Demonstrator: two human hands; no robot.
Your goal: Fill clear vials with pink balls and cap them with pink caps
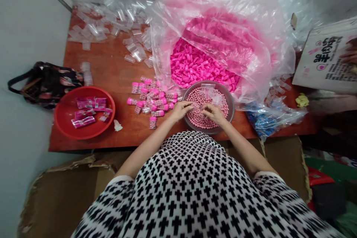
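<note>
Fingers (pixel 190 106) of left hand (pixel 181 110) and right hand (pixel 214 113) curled among pink beads (pixel 198 119) in bowl (pixel 233 105); grasp unclear. Likely bead-gathering step; next calls for neat pinch.

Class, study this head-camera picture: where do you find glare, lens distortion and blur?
Head view: white glare streaks the clear plastic bag above the pink caps. Head view: the wide lens bends the table edges and stretches the corners. Head view: the area below the printed sheet is smeared, while the left hand and right hand at the bowl look fairly sharp.
</note>
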